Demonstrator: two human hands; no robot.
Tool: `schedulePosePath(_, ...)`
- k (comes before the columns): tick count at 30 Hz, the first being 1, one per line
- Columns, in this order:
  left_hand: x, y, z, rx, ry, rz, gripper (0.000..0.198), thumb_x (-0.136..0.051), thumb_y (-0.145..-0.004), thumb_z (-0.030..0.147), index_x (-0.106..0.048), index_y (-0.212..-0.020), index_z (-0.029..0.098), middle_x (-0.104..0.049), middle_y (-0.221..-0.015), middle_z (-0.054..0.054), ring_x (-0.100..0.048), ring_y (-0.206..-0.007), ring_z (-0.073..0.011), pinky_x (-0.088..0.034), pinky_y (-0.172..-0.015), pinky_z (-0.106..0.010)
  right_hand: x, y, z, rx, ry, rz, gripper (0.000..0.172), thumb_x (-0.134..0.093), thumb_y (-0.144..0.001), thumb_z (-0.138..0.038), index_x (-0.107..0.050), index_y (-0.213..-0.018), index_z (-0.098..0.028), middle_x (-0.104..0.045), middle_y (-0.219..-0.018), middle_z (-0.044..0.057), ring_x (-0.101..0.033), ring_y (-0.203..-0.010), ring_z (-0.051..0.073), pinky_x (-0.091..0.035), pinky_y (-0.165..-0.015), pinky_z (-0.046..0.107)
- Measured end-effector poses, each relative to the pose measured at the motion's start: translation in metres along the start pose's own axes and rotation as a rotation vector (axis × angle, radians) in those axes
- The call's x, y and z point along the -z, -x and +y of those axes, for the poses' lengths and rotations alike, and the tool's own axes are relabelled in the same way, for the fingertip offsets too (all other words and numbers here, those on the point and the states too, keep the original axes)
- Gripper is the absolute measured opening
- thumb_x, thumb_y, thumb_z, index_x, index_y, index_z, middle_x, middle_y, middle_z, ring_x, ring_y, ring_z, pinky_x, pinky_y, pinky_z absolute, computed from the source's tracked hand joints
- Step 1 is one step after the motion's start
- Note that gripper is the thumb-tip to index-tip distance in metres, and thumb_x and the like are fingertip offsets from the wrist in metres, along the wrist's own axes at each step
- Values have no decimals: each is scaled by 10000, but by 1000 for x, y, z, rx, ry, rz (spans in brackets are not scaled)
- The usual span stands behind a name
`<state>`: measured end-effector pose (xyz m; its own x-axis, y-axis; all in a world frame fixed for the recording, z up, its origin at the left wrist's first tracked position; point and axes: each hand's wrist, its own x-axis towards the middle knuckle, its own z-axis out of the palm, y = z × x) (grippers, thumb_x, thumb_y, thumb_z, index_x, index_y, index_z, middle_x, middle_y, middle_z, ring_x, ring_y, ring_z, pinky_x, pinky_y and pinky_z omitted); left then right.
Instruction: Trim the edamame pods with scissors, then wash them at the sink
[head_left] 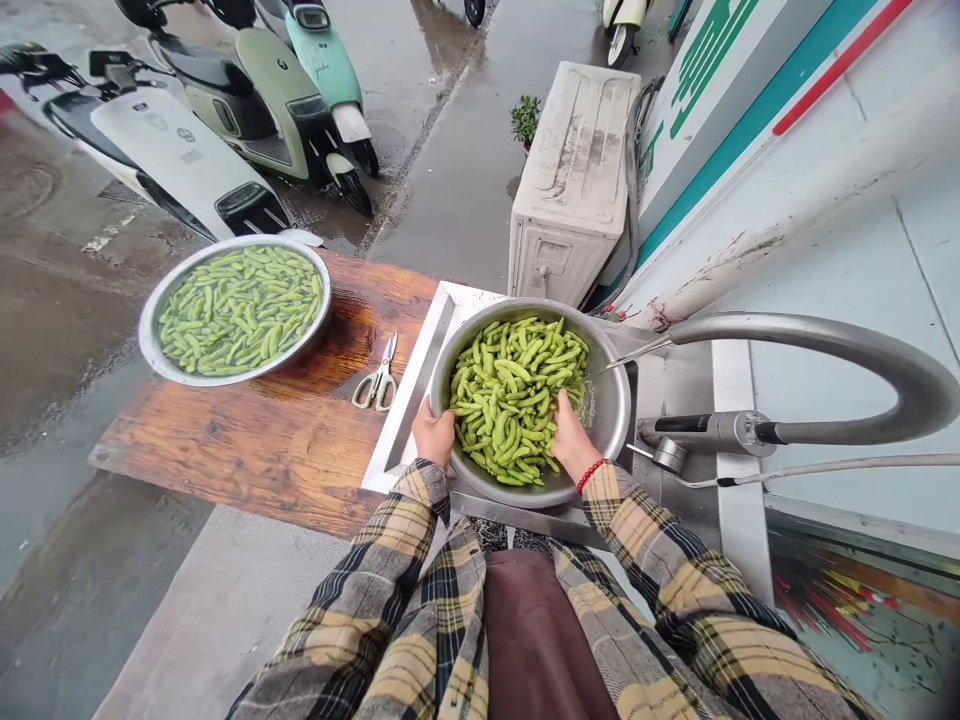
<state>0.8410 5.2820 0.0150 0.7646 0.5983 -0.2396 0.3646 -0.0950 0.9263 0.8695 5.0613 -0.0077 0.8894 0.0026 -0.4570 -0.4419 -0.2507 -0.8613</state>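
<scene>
A large metal basin (615, 430) heaped with green edamame pods (510, 390) rests over the sink. My left hand (434, 436) is closed on the basin's left rim, thumb over the inner side. My right hand (571, 437), with a red bead bracelet (591, 476) at the wrist, reaches into the pods at the right. Its thumb shows on top, while the other fingers are hidden. A thin stream of water runs from the faucet (712, 328) into the basin near this hand.
On the wooden board (247, 450) at left stand a second basin (324, 325) of pods in water and green-handled scissors (377, 380). The steel sink (682, 375) lies right. Beyond are an outdoor air-conditioner unit (562, 160), parked scooters (277, 110) and wet pavement.
</scene>
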Motion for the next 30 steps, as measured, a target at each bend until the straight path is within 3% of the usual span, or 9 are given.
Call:
schedulePosePath(3, -1, 1, 4, 41, 65, -11, 479, -604, -590, 214, -672, -1058, 141, -701, -856, -39, -634, -807, -196, -520, -757, -308, 21, -10, -39, -136, -406, -31, 712, -204, -911, -710, -526, -1301, -210, -696, -1134, 133, -668, -1032, 272, -545, -891, 507)
schedulePosePath(5, -3, 4, 6, 124, 131, -3, 501, -610, -560, 201, -665, -1053, 132, -693, -811, -34, -634, -762, -191, -529, -719, -312, 39, -7, -61, -97, -444, -24, 612, -310, -922, -655, -508, -1317, -231, -656, -1222, 118, -628, -1121, 269, -522, -937, 509)
schedulePosePath(9, -8, 13, 7, 305, 267, -9, 528, -639, -527, 187, -648, -1052, 128, -669, -722, -22, -640, -699, -197, -545, -691, -347, 43, 22, -70, 157, 72, 31, 585, -408, -938, -533, -327, -1477, -320, -353, -1544, 74, -366, -1394, 295, -416, -1061, 538)
schedulePosePath(13, -11, 19, 2, 392, 299, -35, 535, -693, -535, 192, -638, -1066, 141, -677, -731, -35, -653, -703, -208, -556, -714, -380, 12, 51, -42, 436, 705, -177, 755, -616, -842, -474, -277, -1506, -356, -75, -1633, 37, -102, -1468, 382, -320, -1096, 627)
schedulePosePath(17, -11, 18, -6, 397, 264, -29, 519, -723, -537, 177, -640, -1049, 148, -657, -701, -19, -640, -663, -189, -559, -686, -362, 26, 35, -16, 530, 899, -242, 895, -791, -701, -331, -340, -1473, -362, -227, -1576, 68, -286, -1384, 377, -445, -1013, 567)
schedulePosePath(20, -12, 15, -9, 374, 247, -6, 503, -720, -525, 141, -643, -1022, 151, -638, -678, 2, -614, -615, -162, -555, -652, -332, 67, 9, -13, 485, 908, -154, 677, -689, -784, -199, -451, -1410, -300, -392, -1466, 91, -436, -1283, 326, -471, -999, 510)
schedulePosePath(23, -9, 16, -11, 366, 251, -27, 476, -726, -544, 142, -640, -1011, 154, -646, -690, -4, -618, -621, -158, -550, -632, -308, 89, -1, -22, 420, 826, 44, 544, -566, -869, -201, -462, -1404, -191, -459, -1387, 155, -457, -1282, 312, -414, -1063, 489)
schedulePosePath(26, -2, 25, -16, 423, 205, -108, 428, -736, -597, 189, -627, -1009, 158, -650, -684, -14, -631, -623, -166, -542, -587, -290, 69, 17, -31, 467, 797, 128, 592, -499, -919, -262, -337, -1485, -201, -304, -1517, 169, -310, -1401, 321, -346, -1110, 501)
schedulePosePath(30, 4, 42, -25, 492, 111, -208, 453, -727, -623, 225, -601, -1055, 170, -670, -709, -27, -635, -589, -181, -531, -539, -307, 10, 51, -36, 605, 989, -148, 756, -610, -864, -426, -226, -1513, -381, -79, -1629, 43, -163, -1439, 377, -292, -1076, 635)
